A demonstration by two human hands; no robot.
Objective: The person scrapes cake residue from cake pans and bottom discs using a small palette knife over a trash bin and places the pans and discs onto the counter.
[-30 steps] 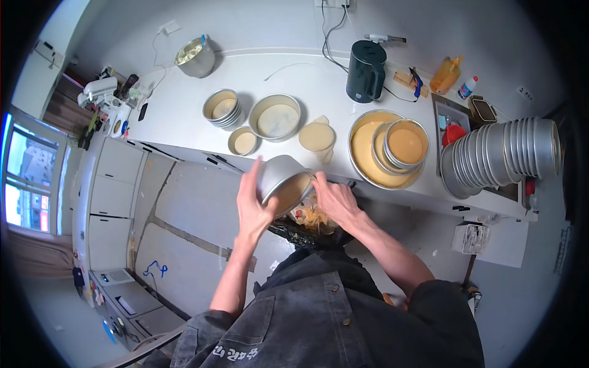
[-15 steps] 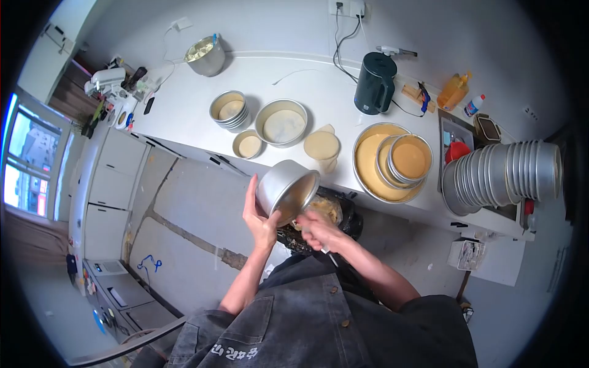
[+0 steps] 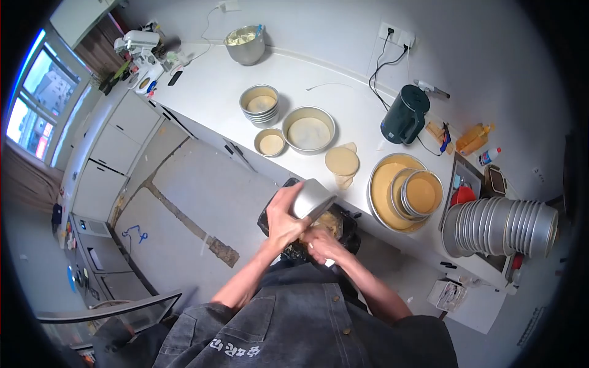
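Tipped on its side in my left hand (image 3: 284, 222) is a round metal cake pan (image 3: 314, 199), its mouth turned down and to the right. My right hand (image 3: 323, 245) is closed just below the pan's rim, around a tool of which only the white handle end (image 3: 330, 263) shows; its other end is hidden. Both hands are over a bin lined with a black bag (image 3: 350, 240), which holds crumpled pale brown scraps (image 3: 331, 224). On the counter edge nearby lie round parchment papers (image 3: 342, 161).
On the white counter (image 3: 208, 86) stand stacked small pans (image 3: 259, 105), a wide pan (image 3: 308, 130), a small pan (image 3: 270, 142), pans with golden cake layers (image 3: 423, 192), a dark kettle (image 3: 405, 115) and a mixing bowl (image 3: 245, 45). Many nested pans (image 3: 500, 227) lie by the sink.
My left hand has lowered the cake pan toward the bin and tipped its mouth further down. My right hand has also moved slightly lower. The whole view has shifted and turned.
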